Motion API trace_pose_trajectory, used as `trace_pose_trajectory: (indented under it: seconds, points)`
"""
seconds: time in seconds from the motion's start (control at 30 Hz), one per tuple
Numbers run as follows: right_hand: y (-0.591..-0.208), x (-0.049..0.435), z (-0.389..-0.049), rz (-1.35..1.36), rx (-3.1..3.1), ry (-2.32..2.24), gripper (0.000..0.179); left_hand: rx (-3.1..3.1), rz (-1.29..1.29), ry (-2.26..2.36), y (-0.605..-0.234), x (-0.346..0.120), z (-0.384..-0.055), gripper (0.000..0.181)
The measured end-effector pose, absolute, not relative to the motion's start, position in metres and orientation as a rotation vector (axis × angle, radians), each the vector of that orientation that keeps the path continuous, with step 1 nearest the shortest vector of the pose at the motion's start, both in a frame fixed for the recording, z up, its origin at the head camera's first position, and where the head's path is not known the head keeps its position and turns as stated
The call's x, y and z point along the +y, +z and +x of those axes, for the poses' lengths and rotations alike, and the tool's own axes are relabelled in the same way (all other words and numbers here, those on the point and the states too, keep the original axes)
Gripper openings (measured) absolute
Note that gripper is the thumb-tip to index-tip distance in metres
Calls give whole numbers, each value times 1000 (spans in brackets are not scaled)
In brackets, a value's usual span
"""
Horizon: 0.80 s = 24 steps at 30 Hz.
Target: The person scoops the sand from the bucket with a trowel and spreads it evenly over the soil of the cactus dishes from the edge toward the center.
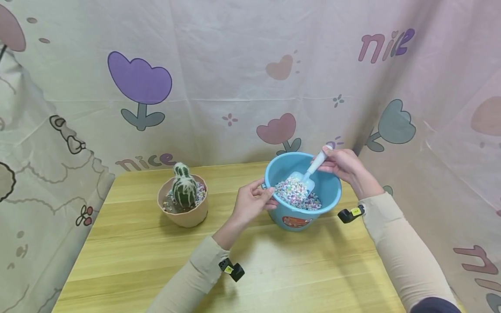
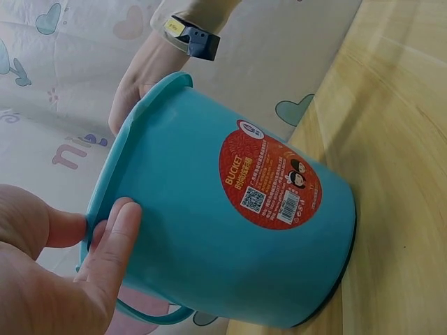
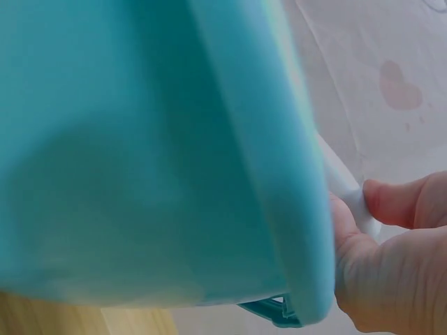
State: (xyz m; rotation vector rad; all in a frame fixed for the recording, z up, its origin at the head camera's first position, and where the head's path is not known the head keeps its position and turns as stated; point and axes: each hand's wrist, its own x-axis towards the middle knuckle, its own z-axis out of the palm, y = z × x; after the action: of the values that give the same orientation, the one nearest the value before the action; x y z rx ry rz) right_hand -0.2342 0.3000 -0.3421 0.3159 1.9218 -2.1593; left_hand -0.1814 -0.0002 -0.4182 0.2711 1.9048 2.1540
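Observation:
A blue bucket [image 1: 332,198] stands on the table, tilted a little, with small multicoloured pebbles [image 1: 311,203] in its bottom. My left hand [image 1: 253,202] pinches the bucket's left rim, thumb inside and fingers against the outer wall, as the left wrist view also shows. My right hand [image 1: 344,165] grips the white handle of a small light-blue shovel [image 1: 309,179] over the bucket's right side. The shovel's blade is inside the bucket, heaped with pale pebbles. In the right wrist view the bucket's wall [image 3: 140,174] hides the blade, and only part of the handle [image 3: 349,188] shows.
To the left on the wooden table [image 1: 129,243] stands a peach-coloured pot [image 1: 192,217] with a round green cactus [image 1: 184,189] and pebbles around it. A printed cloth [image 1: 219,56] hangs behind the table and along both sides. The bucket's handle [image 2: 157,317] hangs down at its side.

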Motion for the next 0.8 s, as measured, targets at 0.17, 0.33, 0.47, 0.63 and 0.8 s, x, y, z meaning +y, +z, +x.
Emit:
trace_pose_trajectory:
  seconds: [0.17, 0.33, 0.47, 0.63, 0.8]
  points:
    - [-341, 302, -236, 337, 1884, -2192, 26, 1906, 275, 2161, -420, 0, -183, 57]
    - [-339, 303, -236, 352, 1861, -2222, 27, 1905, 280, 2158, -421, 0, -184, 58]
    - [-338, 303, -236, 363, 1828, -2262, 28, 1906, 283, 2149, -422, 0, -184, 58]
    - [-337, 304, -237, 379, 1800, -2296, 28, 1918, 275, 2135, -421, -1, -184, 58]
    - [-335, 303, -237, 400, 1764, -2341, 26, 1935, 279, 2119, -420, -2, -184, 59]
